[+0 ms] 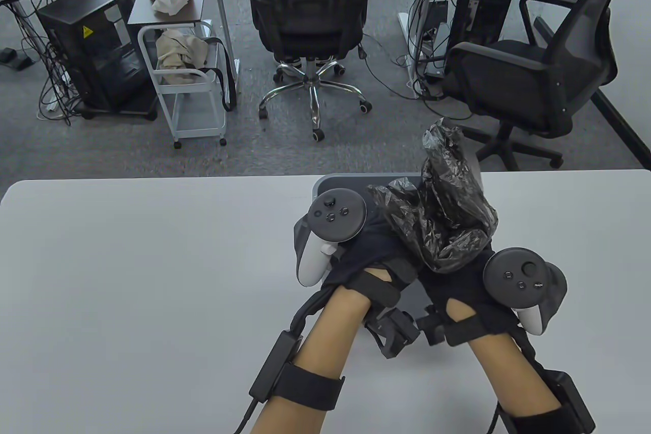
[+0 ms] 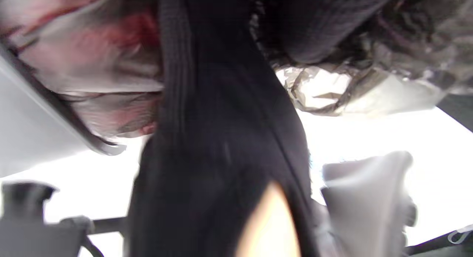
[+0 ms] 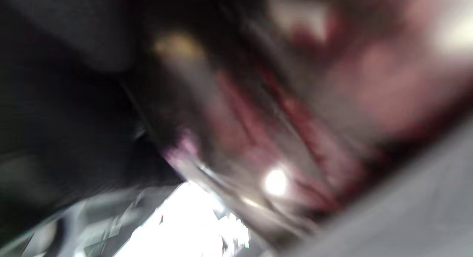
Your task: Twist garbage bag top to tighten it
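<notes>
Both hands are meeting over the desk (image 1: 152,261), left hand (image 1: 356,256) and right hand (image 1: 473,296) gripping the bag (image 1: 447,215). Each grip is holding bunched black plastic; bag top is sticking upward. Wrist views blurred.

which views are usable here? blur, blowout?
Table view: sharp, evenly lit; garbage bag between left hand and right hand reads clearly. Left wrist view: soft, background blown out white. Right wrist view: heavy motion blur, nothing identifiable.

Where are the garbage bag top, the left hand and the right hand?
garbage bag top (image 1: 443,169): table view, upright bunched plastic.
left hand (image 1: 363,256): table view, glove back.
right hand (image 1: 457,291): table view, glove back.
</notes>
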`<state>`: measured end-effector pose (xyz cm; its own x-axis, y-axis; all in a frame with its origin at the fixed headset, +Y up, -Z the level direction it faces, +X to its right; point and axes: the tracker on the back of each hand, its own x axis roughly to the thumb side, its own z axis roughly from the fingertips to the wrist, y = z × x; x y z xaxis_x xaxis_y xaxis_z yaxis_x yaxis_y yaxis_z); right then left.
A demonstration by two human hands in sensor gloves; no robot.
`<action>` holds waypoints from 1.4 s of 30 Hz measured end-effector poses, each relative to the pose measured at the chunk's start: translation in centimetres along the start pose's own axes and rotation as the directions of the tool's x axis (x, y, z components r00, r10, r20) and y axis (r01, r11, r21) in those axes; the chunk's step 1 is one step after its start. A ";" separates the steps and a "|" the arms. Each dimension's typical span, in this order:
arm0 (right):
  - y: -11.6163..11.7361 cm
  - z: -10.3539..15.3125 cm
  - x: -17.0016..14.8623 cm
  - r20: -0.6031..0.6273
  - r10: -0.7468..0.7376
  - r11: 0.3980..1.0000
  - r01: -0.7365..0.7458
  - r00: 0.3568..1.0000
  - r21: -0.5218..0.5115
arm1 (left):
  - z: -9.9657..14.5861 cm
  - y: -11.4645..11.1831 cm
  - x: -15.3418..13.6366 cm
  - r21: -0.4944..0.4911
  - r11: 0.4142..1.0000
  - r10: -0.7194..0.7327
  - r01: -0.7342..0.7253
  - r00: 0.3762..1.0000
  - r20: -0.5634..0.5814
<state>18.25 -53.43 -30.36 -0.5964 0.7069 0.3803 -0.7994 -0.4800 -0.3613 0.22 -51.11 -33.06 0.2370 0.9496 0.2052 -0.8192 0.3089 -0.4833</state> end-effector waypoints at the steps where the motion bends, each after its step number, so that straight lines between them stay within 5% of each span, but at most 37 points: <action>1: 0.0 -0.4 0.0 -0.009 -0.052 0.997 0.051 0.999 -0.050 | 0.4 0.1 0.4 0.007 1.000 -0.005 0.005 1.000 0.021; 9: -1.5 -1.9 -0.5 -0.087 -0.145 0.987 0.137 0.986 -0.088 | 5.1 4.2 0.9 0.298 0.951 -0.132 0.084 0.981 0.145; 11: -1.9 -2.0 -0.6 -0.104 -0.156 0.986 0.149 0.982 -0.072 | 5.6 4.6 0.5 0.263 0.944 -0.231 0.198 0.968 0.100; 14: -2.1 -2.0 -0.1 -0.108 -0.171 0.985 0.168 0.979 -0.033 | 4.9 3.7 0.1 0.094 0.931 -0.354 0.353 0.935 -0.010; 20: -3.0 -1.7 3.0 -0.028 -0.264 0.960 0.265 0.964 0.094 | 3.1 0.8 1.7 0.143 0.888 -0.448 0.437 0.893 0.054; 32: -3.9 1.1 7.7 0.128 -0.222 0.937 0.176 0.966 0.301 | 6.2 -0.2 4.0 0.550 0.742 -0.489 0.383 0.871 0.053; 36: -3.4 2.6 7.5 0.172 -0.186 0.922 0.111 0.968 0.370 | 7.2 0.0 2.4 0.516 0.783 -0.425 0.346 0.904 0.039; 42: -3.2 6.2 4.3 0.146 -0.279 0.904 0.208 0.949 0.374 | 9.3 0.5 -2.1 0.420 0.883 -0.223 0.209 0.975 -0.017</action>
<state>17.78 -52.10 -22.30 -0.3540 0.7292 0.5856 -0.8740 -0.4808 0.0705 -5.50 -53.44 -25.84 0.4223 0.8578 0.2930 -0.8932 0.4489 -0.0269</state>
